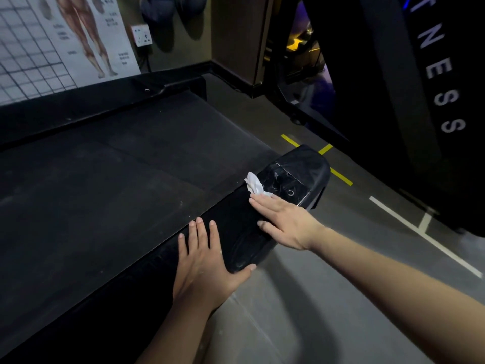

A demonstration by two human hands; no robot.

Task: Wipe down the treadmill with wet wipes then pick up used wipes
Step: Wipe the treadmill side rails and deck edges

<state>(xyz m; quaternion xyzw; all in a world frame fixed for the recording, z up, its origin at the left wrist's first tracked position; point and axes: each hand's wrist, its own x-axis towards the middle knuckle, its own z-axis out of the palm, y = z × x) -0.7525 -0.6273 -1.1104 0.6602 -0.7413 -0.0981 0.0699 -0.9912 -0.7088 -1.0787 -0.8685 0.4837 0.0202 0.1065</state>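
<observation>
Right hand (pixel 284 222) flat on wipe (pixel 255 185), left hand (pixel 207 261) flat on treadmill rail (pixel 236 232), anatomy poster (pixel 78 35) behind

The belt (pixel 118 179) across the left and middle of the frame looks like matt dark grey rubber, finely textured, with a few pale specks. The side rail (pixel 236 232), running from lower left towards the middle right, is smooth, glossy black plastic with wet smears that catch the light. Its end cap (pixel 301 169), right of centre, is the same shiny plastic, streaked. The wipe (pixel 255 185) on it is white, thin and crumpled, like damp paper cloth. The floor (pixel 301 298) at lower right is smooth grey with a dull sheen and flat painted lines. The poster (pixel 65 35) at upper left is smooth paper; the socket (pixel 141 35) beside it is white plastic.
</observation>
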